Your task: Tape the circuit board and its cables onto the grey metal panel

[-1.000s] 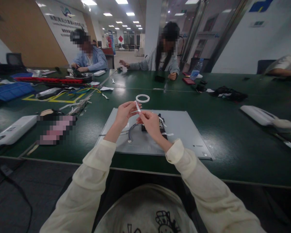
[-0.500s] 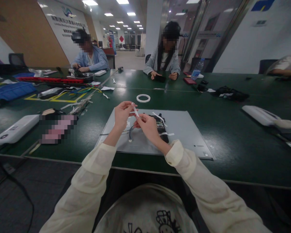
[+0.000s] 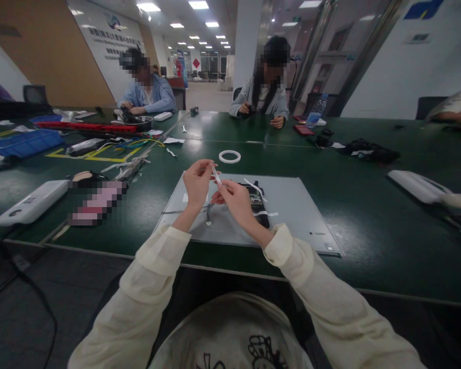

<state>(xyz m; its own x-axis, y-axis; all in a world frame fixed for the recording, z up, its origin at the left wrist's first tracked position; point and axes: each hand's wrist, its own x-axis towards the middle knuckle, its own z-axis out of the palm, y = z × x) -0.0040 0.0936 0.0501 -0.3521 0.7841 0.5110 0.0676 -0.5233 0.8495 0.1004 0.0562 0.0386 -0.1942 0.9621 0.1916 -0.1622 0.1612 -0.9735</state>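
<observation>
Fingers (image 3: 204,164) of the left hand (image 3: 195,184) and right hand (image 3: 236,202) pinch a white strip (image 3: 217,176) between them, long axis sloping down rightward, above a grey panel (image 3: 295,220) by the tabletop's (image 3: 369,241) near edge. Strip ends are indistinct; the right hand partly hides a black device (image 3: 263,220).

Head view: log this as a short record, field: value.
Left grip: pinching upper end of white strip
Right grip: pinching the strip's lower end
Under hands: grey panel lying on green table
On panel: black device, partly hidden by right grip
Beyond panel: white ring, flat on table
Far right: clear bottle, upright
</observation>
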